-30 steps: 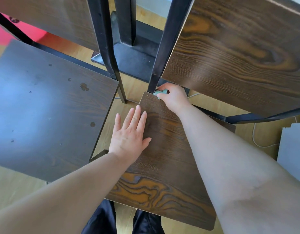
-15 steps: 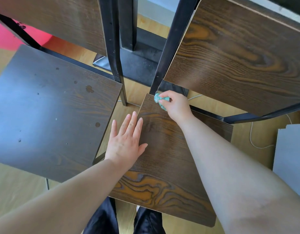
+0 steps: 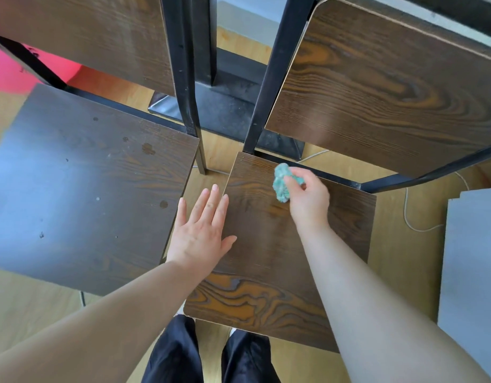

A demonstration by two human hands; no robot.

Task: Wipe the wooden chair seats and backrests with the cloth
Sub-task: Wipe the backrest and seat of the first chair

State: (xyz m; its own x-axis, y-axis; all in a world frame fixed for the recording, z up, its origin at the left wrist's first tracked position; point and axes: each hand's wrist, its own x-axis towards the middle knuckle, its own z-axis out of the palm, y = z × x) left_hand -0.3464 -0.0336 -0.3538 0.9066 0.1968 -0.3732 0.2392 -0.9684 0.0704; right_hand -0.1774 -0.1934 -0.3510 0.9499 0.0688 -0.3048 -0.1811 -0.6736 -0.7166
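Both bare forearms reach forward — the left hand (image 3: 201, 230) lies flat, fingers straight, at the left edge of the seat (image 3: 266, 258), while the right hand (image 3: 307, 197) pinches the cloth (image 3: 280, 186) near its far edge.

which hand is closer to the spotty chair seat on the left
Left. The left hand lies flat over the right seat's left edge, just beside the spotty seat; the right hand grips the cloth farther right, near the right seat's back edge.

- cloth (image 3: 282, 183): teal, mottled
- right seat (image 3: 269, 261): dark brown, orange grain swirls
- left seat (image 3: 81, 189): dark brown, spotted
- frame (image 3: 277, 70): black
- floor (image 3: 23, 302): light wood
- trousers (image 3: 175, 355): black
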